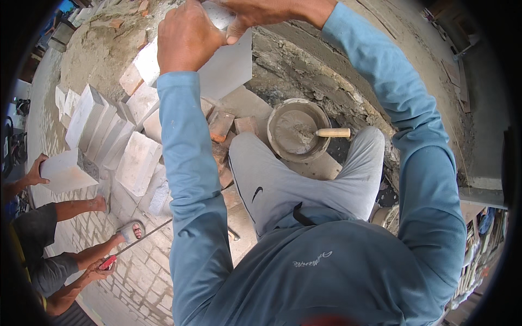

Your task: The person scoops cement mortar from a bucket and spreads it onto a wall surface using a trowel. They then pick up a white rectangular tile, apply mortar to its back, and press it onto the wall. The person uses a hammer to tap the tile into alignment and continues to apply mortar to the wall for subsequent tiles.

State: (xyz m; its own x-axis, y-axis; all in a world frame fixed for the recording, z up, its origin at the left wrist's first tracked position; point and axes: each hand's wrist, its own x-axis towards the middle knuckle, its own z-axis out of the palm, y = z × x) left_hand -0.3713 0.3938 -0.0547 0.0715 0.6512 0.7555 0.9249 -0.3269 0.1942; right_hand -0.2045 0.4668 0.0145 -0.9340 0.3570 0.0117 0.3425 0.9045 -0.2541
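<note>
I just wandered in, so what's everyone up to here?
Someone in a blue shirt has their left hand and right hand on a white block. A bucket of grey mix, with a wooden handle sticking out, is near their knees. To the left, another person has one hand on a second white block and a red-handled tool in the other hand.

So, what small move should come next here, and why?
Probably steady the pale block with the left hand and right hand before letting go: both are on it, its seating is hard to make out, and the wooden-handled tool rests untouched in the bucket of grey mix.
</note>
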